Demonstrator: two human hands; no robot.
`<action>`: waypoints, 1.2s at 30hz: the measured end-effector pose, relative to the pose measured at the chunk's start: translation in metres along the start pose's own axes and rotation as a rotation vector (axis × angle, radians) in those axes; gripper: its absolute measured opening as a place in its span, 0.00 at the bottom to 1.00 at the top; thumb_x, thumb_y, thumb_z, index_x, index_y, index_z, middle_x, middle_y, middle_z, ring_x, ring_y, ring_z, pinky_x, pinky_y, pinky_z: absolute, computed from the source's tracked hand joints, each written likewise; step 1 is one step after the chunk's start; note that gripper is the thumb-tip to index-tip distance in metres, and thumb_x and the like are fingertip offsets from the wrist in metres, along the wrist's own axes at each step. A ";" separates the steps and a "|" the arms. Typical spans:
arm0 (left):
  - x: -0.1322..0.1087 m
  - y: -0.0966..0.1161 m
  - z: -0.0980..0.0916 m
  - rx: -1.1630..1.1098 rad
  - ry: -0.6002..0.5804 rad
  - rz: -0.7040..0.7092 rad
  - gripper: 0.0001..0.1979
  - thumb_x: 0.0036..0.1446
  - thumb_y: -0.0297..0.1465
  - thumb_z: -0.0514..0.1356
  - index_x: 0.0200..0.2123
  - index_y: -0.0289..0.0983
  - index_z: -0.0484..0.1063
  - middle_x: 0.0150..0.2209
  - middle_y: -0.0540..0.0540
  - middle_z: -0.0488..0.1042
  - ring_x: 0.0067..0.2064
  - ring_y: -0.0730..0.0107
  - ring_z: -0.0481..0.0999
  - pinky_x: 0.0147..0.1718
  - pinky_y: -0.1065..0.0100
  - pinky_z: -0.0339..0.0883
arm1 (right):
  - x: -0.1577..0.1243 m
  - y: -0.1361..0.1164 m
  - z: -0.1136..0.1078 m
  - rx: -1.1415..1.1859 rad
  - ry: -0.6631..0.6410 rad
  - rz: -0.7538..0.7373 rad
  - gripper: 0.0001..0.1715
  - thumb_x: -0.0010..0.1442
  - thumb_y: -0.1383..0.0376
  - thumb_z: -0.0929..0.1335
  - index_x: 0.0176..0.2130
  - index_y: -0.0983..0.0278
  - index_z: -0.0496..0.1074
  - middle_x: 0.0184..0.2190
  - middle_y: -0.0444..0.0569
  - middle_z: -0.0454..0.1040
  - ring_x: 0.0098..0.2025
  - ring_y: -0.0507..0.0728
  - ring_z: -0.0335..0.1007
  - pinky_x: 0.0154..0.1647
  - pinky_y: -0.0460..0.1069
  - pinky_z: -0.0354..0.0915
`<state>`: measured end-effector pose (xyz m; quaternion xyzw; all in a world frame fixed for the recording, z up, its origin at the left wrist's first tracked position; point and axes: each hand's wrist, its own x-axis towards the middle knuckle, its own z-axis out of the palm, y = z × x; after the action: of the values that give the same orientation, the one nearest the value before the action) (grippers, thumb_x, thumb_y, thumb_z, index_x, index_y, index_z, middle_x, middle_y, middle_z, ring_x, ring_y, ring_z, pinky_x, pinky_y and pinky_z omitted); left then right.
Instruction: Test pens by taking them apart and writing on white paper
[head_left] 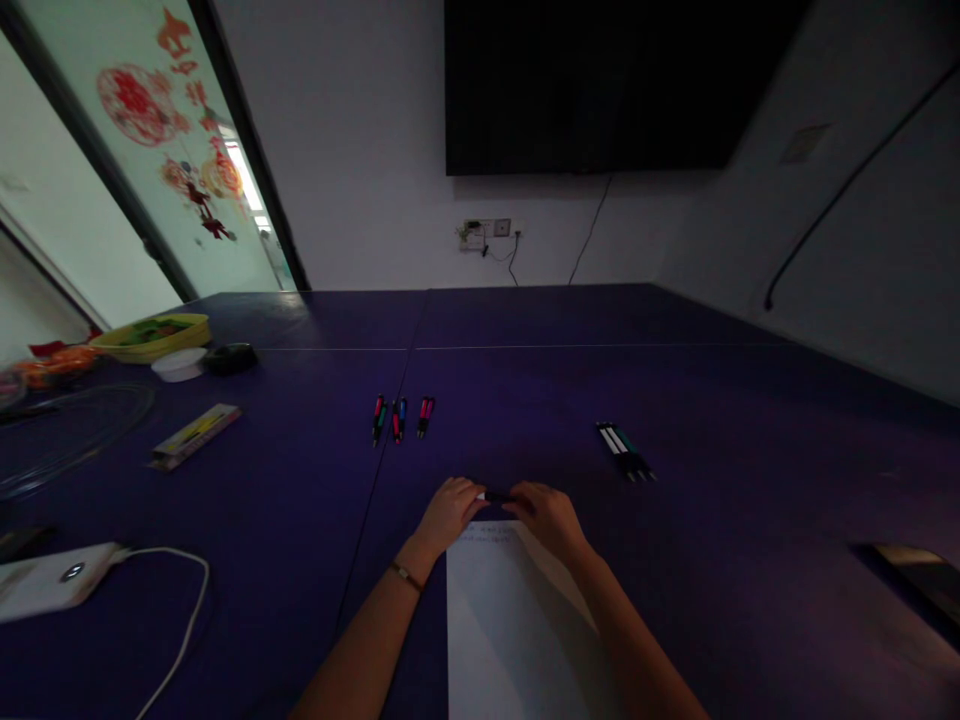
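Note:
A black and white pen (pixel 496 497) is held level between my two hands, above the top edge of a white sheet of paper (pixel 510 630). My left hand (pixel 451 512) pinches its white end. The fingers of my right hand (pixel 549 512) are closed round the dark end. Faint handwriting runs along the top of the sheet. Several pens lie to the right (pixel 622 450), side by side and slanting. Beyond my left hand are small groups of coloured pens (pixel 425 417), with red, green and blue parts.
On the purple table (pixel 525 390), a long box (pixel 196 436), a yellow tray (pixel 154 338), a white bowl (pixel 180 365) and black tape (pixel 230 358) stand at the left. A white power bank (pixel 64 580) with a cable lies near left, a phone (pixel 919 575) at the right.

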<state>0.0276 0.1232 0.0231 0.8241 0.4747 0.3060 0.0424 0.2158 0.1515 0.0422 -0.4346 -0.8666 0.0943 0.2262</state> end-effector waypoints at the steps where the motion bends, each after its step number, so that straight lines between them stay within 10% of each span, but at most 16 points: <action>1: 0.000 0.000 0.000 0.001 -0.001 0.005 0.10 0.58 0.33 0.50 0.38 0.36 0.67 0.35 0.47 0.72 0.37 0.72 0.70 0.39 0.65 0.62 | 0.000 0.000 0.001 -0.019 -0.001 0.000 0.16 0.57 0.56 0.61 0.28 0.62 0.71 0.24 0.47 0.73 0.26 0.52 0.68 0.25 0.44 0.55; 36: 0.000 0.001 0.001 0.067 -0.083 -0.008 0.11 0.59 0.30 0.47 0.44 0.36 0.64 0.39 0.45 0.70 0.39 0.71 0.68 0.41 0.65 0.61 | 0.000 -0.002 -0.005 -0.174 0.018 -0.051 0.15 0.58 0.57 0.60 0.29 0.61 0.70 0.24 0.48 0.72 0.27 0.53 0.67 0.25 0.44 0.53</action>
<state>0.0288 0.1227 0.0229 0.8352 0.4858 0.2554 0.0356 0.2170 0.1499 0.0474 -0.4314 -0.8802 0.0089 0.1978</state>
